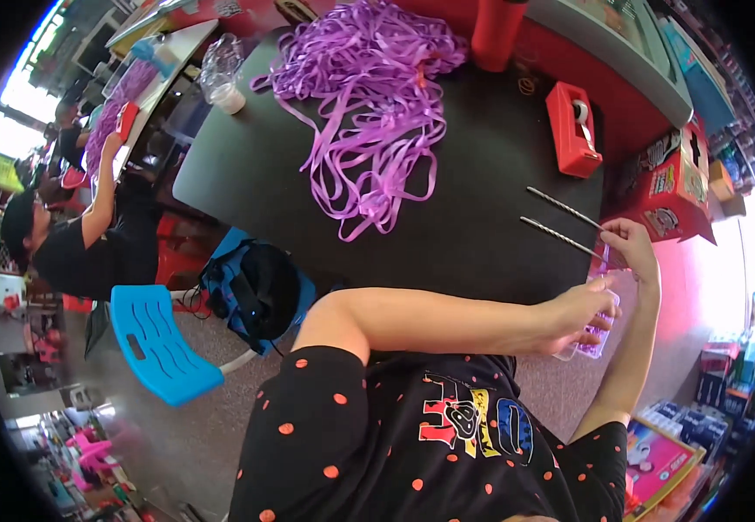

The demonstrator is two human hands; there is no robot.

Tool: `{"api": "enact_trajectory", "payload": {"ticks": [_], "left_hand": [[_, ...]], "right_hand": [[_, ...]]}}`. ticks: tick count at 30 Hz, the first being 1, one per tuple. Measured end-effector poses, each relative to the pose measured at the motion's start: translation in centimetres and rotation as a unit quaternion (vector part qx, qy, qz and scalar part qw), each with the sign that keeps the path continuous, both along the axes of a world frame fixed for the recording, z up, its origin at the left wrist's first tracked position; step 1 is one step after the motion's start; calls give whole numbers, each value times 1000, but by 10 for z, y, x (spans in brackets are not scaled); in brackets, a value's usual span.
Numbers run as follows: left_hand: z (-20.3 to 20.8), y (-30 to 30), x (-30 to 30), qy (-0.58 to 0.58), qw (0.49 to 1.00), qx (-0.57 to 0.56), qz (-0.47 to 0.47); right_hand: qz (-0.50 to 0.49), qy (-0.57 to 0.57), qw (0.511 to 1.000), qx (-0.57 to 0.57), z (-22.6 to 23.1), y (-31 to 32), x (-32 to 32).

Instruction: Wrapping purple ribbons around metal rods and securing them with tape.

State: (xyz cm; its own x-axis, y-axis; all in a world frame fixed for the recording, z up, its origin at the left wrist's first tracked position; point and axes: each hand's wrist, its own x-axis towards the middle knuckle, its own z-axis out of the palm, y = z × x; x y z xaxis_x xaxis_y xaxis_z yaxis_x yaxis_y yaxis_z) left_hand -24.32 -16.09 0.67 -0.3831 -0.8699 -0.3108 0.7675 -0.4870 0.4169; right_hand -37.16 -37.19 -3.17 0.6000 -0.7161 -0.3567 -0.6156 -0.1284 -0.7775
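Head view: two metal rods (pixel 560 236) slant side by side at right of frame, free ends pointing upper left. My left hand (pixel 581 317) curls around a clear-and-purple piece (pixel 602 337); my right hand (pixel 634 248) is at the rods' lower-right ends, grip unclear. Printing marks the red box (pixel 669 196). Desk (pixel 473 239) surface spreads leftward.

On the dark bench (pixel 247 165), a red tape dispenser (pixel 562 130) is placed near the right edge, and a clear plastic bottle (pixel 222 65) is seen at the far left corner. Beyond the right side, a red cardboard box (pixel 666 191) is seen. A black-and-blue bag (pixel 264 291) is placed just beside the backrest of a blue chair (pixel 177 357).
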Motion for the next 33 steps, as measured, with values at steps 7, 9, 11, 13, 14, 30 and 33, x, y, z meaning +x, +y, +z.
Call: {"api": "enact_trajectory", "payload": {"ticks": [7, 9, 11, 13, 14, 30, 33], "left_hand": [[29, 88, 155, -340, 901, -232, 135], [35, 118, 194, -552, 788, -137, 237], [18, 145, 230, -563, 738, -45, 369], [-2, 165, 257, -573, 686, -11, 448], [-5, 171, 264, -592, 655, 3, 469], [-34, 16, 378, -919, 311, -170, 171], [-44, 5, 386, -929, 306, -154, 139]], "right_hand": [[4, 39, 999, 17, -2, -28, -43], [-9, 0, 997, -78, -13, -32, -76], [-53, 17, 997, -61, -22, -24, -94], [-89, 87, 988, -86, -48, -23, -118], [-91, 86, 988, -87, -71, -21, -130], [-476, -69, 860, 172, -236, 273, -141], [-440, -44, 891, 104, -260, 295, -180]]}}
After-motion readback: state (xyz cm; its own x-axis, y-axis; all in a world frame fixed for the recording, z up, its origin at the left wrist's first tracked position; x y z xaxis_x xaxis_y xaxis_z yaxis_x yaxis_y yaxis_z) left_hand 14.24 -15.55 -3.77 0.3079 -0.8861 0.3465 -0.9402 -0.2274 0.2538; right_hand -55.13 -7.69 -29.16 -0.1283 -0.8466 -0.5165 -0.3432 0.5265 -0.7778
